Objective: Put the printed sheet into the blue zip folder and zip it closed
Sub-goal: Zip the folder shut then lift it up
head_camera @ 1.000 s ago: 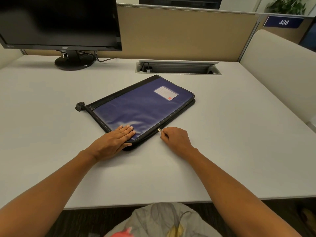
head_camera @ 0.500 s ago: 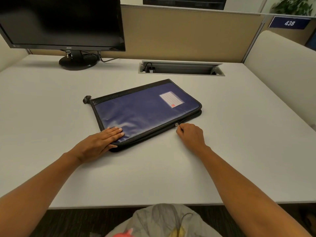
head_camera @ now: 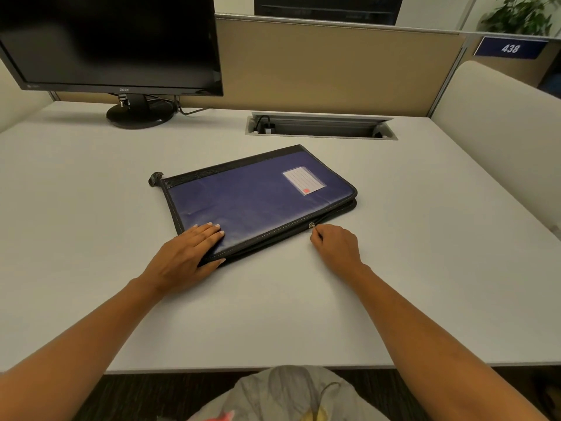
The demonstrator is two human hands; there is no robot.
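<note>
The wide white desk leaves open surface to the right of the flat blue fabric zip folder with black trim, which lies slanted mid-desk, well away from every edge. The printed sheet is out of sight (presumably already inside). The left hand presses flat, fingers straight, on the folder's near left corner. The right hand pinches the small metal zip slider, partway along the near edge. Zipping looks underway. The next move is a steady pull toward the right corner, and nothing stands in that path.
</note>
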